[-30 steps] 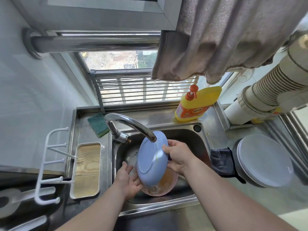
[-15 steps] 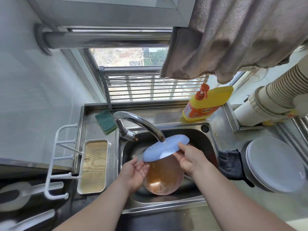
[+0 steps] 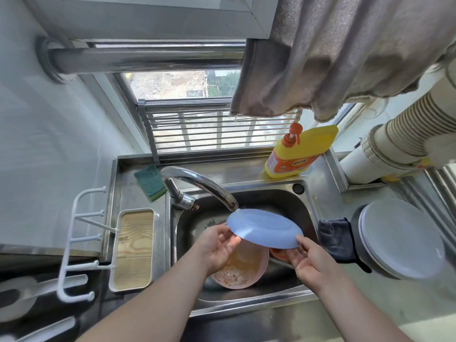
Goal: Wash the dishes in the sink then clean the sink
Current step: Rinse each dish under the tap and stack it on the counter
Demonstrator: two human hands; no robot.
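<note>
One steel sink (image 3: 306,208), window behind.

Daylight pours in through the window (image 3: 172,85) behind the sink (image 3: 306,206), and the scene is bright overall. The view outside is washed out and pale. Soft glare lies on the curved faucet (image 3: 197,180) and the steel pipe (image 3: 148,59) above. The basin's inner walls sit in shadow, as does the lower left corner. Wide-angle distortion bends the window frame and wall toward the edges. The white rack (image 3: 79,243) and lower corners look soft and smeared.
</note>
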